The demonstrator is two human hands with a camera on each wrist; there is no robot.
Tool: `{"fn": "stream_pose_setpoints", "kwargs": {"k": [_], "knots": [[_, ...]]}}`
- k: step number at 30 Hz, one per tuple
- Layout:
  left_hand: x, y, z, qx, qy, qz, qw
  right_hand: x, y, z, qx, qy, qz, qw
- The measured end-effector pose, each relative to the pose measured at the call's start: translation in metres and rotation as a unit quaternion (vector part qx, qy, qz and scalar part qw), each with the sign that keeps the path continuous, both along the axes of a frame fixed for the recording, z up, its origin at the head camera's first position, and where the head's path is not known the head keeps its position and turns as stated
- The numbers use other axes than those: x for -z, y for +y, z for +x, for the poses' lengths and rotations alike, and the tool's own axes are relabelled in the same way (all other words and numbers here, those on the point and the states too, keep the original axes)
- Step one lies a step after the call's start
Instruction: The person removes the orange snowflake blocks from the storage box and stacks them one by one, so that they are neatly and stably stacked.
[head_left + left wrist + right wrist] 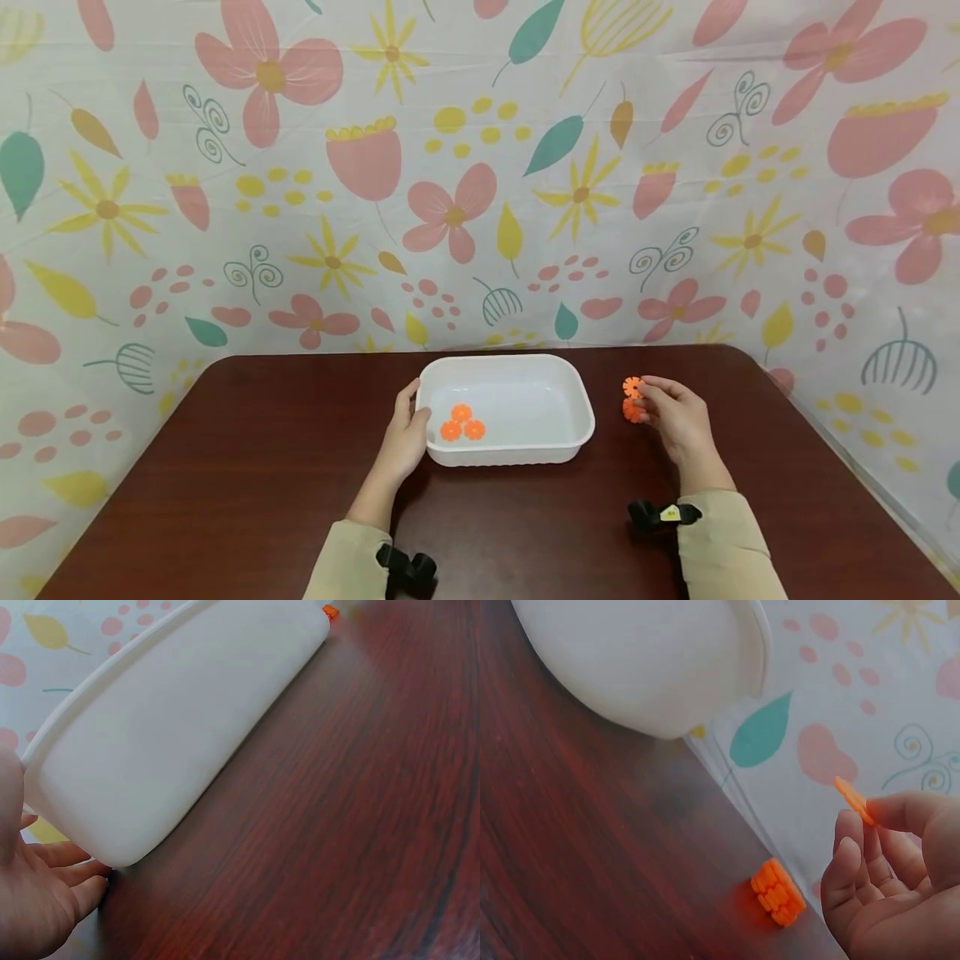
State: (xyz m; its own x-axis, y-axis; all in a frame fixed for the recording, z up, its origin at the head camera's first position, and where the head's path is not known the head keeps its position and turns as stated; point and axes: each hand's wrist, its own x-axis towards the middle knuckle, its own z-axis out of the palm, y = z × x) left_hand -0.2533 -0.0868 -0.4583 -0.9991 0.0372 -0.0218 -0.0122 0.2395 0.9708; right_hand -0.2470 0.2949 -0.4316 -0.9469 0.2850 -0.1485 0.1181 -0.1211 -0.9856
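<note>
A white plastic tray point(517, 455) stands on the table, with several orange notched discs point(474, 429) lying inside at its left. My left hand point(406, 432) grips the tray's left end, thumb over the rim and fingers along the outer wall; the left wrist view shows the fingers point(63, 862) at its lower corner. Right of the tray, my right hand point(678, 419) pinches one flat orange disc point(853, 800) between thumb and fingers, above the table. Below that disc, apart from it, a short stack of orange discs point(778, 892) rests on the table.
The dark brown wooden table point(247, 467) has rounded far corners. A flower-patterned cloth point(450, 275) hangs right behind its far edge. Black wrist-camera mounts point(408, 571) sit on both sleeves.
</note>
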Motion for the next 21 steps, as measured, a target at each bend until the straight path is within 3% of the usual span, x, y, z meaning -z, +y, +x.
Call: {"fn": "stream_pose_setpoints", "kwargs": {"k": [12, 21], "knots": [[0.0016, -0.0042, 0.0046, 0.000, 0.000, -0.002, 1.0000, 0.0070, 0.0058, 0.0032, 0.028, -0.040, 0.007, 0.999], [0.0007, -0.0032, -0.0009, 0.007, -0.004, -0.005, 1.0000, 0.0092, 0.0111, 0.0022, 0.033, -0.040, 0.001, 0.999]]}}
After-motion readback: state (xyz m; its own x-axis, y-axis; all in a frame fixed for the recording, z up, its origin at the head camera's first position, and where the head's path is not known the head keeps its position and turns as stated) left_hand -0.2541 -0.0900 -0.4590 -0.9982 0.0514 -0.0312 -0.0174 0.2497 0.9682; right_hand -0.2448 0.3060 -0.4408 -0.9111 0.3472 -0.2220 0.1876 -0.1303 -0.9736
